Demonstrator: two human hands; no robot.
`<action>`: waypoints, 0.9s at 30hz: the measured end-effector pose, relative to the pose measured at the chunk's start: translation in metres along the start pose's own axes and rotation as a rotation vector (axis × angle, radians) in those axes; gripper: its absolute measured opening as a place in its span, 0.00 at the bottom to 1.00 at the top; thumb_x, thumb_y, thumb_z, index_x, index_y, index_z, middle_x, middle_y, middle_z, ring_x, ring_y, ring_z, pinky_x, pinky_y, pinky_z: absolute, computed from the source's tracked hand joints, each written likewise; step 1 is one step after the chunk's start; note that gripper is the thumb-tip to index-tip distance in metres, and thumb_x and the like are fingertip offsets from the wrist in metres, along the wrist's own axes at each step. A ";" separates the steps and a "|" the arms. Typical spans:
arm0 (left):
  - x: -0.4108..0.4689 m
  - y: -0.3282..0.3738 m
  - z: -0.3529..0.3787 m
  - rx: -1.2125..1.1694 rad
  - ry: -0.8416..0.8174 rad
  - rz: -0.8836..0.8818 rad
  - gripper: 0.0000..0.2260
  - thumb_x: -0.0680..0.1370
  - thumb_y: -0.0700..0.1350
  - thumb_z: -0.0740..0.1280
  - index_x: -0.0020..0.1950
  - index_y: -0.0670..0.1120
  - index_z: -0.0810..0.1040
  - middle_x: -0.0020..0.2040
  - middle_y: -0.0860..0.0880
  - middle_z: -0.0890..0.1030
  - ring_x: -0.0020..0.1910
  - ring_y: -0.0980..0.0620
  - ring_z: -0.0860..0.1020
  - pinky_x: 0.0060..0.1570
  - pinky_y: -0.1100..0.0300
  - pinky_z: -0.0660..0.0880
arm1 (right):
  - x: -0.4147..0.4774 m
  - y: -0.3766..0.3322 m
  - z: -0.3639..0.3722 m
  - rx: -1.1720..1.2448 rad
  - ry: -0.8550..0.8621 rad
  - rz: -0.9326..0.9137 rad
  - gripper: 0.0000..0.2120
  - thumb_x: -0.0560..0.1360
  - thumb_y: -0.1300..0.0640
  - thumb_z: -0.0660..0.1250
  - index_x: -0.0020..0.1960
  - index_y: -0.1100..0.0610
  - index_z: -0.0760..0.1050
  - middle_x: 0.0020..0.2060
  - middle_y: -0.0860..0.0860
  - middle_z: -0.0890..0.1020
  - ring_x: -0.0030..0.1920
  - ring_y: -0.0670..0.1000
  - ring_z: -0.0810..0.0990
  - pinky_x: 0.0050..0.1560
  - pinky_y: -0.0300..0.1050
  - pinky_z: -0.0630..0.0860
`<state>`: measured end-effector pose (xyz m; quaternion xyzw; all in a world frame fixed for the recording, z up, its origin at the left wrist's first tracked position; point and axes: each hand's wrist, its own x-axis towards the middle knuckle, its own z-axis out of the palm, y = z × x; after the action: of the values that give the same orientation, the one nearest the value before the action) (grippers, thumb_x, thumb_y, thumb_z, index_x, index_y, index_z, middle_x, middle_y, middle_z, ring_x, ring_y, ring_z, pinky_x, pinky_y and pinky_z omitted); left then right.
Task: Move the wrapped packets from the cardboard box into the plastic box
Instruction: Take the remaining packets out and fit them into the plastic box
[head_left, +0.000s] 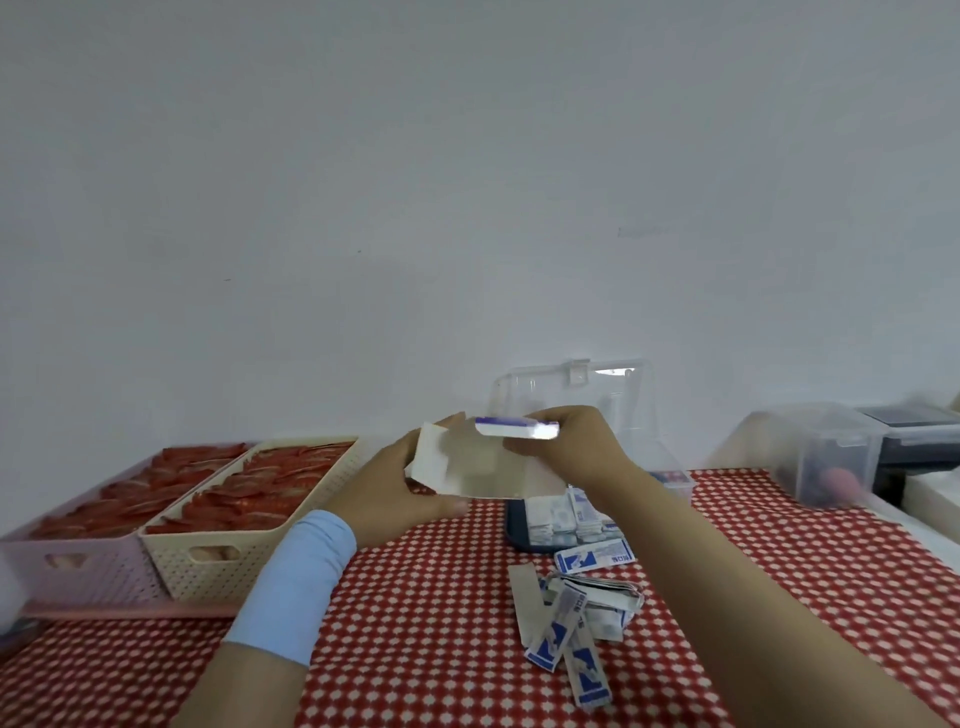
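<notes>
L hand (384, 499) & R hand (571, 457) are gripping the carton (483, 467), fingers curled; packets (558, 519) are sitting in the plastic box (513, 525) (loose packets (571, 618) lying nearby, prob still to go)

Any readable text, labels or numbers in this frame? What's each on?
No text reads cleanly.
Loose packets: blue print and pictogram, characters too blurred.
Single packet above them: dark characters, too small to read.
Cardboard box: purple band, lettering not legible.
</notes>
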<state>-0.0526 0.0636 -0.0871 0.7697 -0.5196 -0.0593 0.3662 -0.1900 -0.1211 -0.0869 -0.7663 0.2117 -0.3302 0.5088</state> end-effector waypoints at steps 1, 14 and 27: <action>0.000 -0.004 0.000 -0.038 0.039 -0.045 0.30 0.70 0.53 0.77 0.70 0.60 0.71 0.61 0.60 0.80 0.59 0.60 0.78 0.65 0.52 0.74 | 0.001 -0.005 0.001 0.047 -0.032 0.053 0.09 0.71 0.57 0.78 0.50 0.57 0.84 0.43 0.55 0.85 0.42 0.53 0.84 0.38 0.47 0.82; 0.013 -0.059 0.020 -0.171 0.180 -0.304 0.27 0.70 0.58 0.75 0.65 0.56 0.68 0.62 0.54 0.79 0.61 0.51 0.77 0.62 0.45 0.75 | 0.017 0.004 0.059 -0.118 -0.187 0.108 0.12 0.81 0.51 0.62 0.52 0.54 0.83 0.45 0.53 0.86 0.46 0.55 0.85 0.51 0.55 0.83; 0.026 -0.067 0.026 -0.356 0.284 -0.292 0.31 0.80 0.40 0.66 0.77 0.59 0.55 0.62 0.51 0.78 0.55 0.58 0.77 0.45 0.69 0.71 | 0.028 0.014 0.071 -0.312 -0.149 0.037 0.28 0.74 0.59 0.74 0.71 0.52 0.67 0.61 0.50 0.77 0.53 0.48 0.77 0.38 0.33 0.74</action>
<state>-0.0020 0.0413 -0.1401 0.7607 -0.3278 -0.0935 0.5525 -0.1196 -0.0992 -0.1102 -0.8544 0.2360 -0.2262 0.4039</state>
